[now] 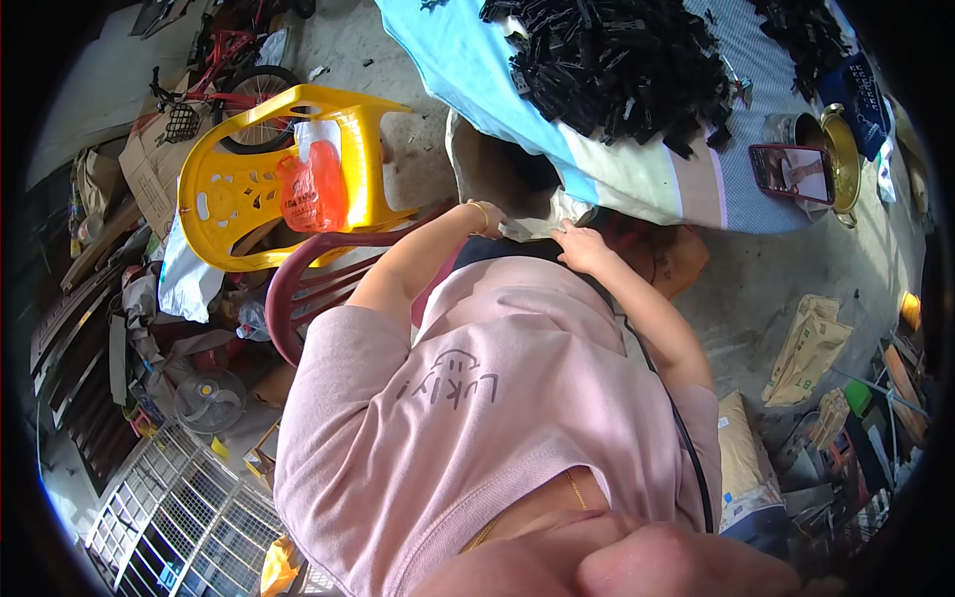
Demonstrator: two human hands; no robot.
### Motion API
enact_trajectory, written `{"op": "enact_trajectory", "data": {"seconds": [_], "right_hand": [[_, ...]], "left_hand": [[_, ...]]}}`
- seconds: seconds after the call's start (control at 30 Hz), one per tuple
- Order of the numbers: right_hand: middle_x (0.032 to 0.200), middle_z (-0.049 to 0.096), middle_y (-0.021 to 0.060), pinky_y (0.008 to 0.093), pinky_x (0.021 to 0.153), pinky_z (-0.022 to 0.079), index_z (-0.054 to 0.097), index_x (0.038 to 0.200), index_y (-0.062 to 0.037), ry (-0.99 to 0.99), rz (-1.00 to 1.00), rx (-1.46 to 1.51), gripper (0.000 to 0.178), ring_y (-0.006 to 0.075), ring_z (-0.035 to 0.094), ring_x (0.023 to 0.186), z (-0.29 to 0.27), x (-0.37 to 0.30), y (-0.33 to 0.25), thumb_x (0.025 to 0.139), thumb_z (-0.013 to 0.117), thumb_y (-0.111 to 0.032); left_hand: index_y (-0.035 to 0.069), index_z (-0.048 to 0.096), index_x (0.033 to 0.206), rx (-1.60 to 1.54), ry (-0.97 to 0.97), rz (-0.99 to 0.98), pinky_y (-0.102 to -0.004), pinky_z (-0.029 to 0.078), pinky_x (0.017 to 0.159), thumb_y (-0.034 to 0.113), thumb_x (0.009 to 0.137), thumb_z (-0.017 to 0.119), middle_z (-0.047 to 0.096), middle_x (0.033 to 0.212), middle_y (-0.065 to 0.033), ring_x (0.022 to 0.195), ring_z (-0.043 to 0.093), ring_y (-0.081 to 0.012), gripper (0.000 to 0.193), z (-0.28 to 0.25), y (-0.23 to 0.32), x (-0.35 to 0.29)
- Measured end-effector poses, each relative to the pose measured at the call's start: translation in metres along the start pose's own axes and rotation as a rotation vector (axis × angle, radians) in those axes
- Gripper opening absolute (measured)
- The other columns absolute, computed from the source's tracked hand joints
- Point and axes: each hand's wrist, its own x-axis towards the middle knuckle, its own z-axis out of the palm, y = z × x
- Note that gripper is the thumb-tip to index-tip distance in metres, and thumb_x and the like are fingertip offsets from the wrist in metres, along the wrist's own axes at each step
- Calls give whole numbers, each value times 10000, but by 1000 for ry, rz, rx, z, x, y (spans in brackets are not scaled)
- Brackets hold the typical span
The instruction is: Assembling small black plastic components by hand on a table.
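Note:
Between my hands is an off-white sack (468, 164), its mouth gaping and dark inside, below the edge of a cloth-covered table. My left hand (485, 219) grips the near left part of the sack's rim. At the near right part of that rim, my right hand (580, 245) pinches a fold of it. What the sack holds is too dark to make out. Beyond it, on the table's blue and pale striped cloth (438, 45), lies a large heap of small black plastic pieces (617, 70).
On the table's right are a phone (793, 174) showing a picture, a metal cup (796, 129) and a brass-coloured pot (844, 164). A yellow plastic chair (234, 194) with a red plastic bag (313, 189) stands left, beside a maroon chair (288, 298). A paper sack (806, 348) lies right.

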Motion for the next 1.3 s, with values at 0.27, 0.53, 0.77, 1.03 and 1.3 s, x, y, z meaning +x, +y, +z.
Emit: {"op": "enact_trajectory", "data": {"seconds": [0.27, 0.53, 0.77, 1.03, 1.3], "right_hand": [[911, 598, 127, 363, 672, 478, 587, 899, -39, 1039, -346, 364, 164, 300, 587, 788, -90, -31, -4, 746, 614, -93], [1059, 585, 146, 396, 897, 375, 580, 1030, -2, 1919, 187, 8, 289, 327, 527, 996, -203, -25, 130, 841, 549, -218], [1095, 575, 140, 429, 948, 326, 549, 1100, -11, 1722, 121, -93, 378, 334, 498, 1073, -179, -13, 116, 846, 528, -290], [1142, 511, 204, 414, 930, 344, 498, 1143, 16, 1722, 31, 66, 514, 364, 466, 1064, -172, 18, 59, 831, 522, -392], [1111, 515, 160, 410, 876, 356, 549, 1067, -13, 1696, 11, 146, 452, 337, 471, 996, -150, 18, 21, 766, 615, -344]], "left_hand": [[92, 526, 1188, -420, 296, 118, -332, 391, 936, 281, 721, 549, 563, 1143, -134, 1051, 527, -301, 504, -14, -30, 6], [63, 616, 978, -479, 625, 110, -364, 460, 797, 254, 733, 548, 614, 953, -157, 880, 588, -315, 318, -55, -6, -32], [57, 594, 959, -593, 1932, 127, -391, 383, 821, 234, 791, 591, 536, 993, -187, 953, 487, -331, 244, -190, -26, -90], [64, 419, 1269, -781, 1529, 119, -404, 445, 780, 429, 817, 544, 424, 1209, -238, 865, 561, -344, 594, -261, -46, -47], [41, 556, 999, -788, 1720, 233, -380, 365, 867, 321, 754, 604, 514, 1028, -154, 971, 452, -322, 375, -199, -4, -31]]}}
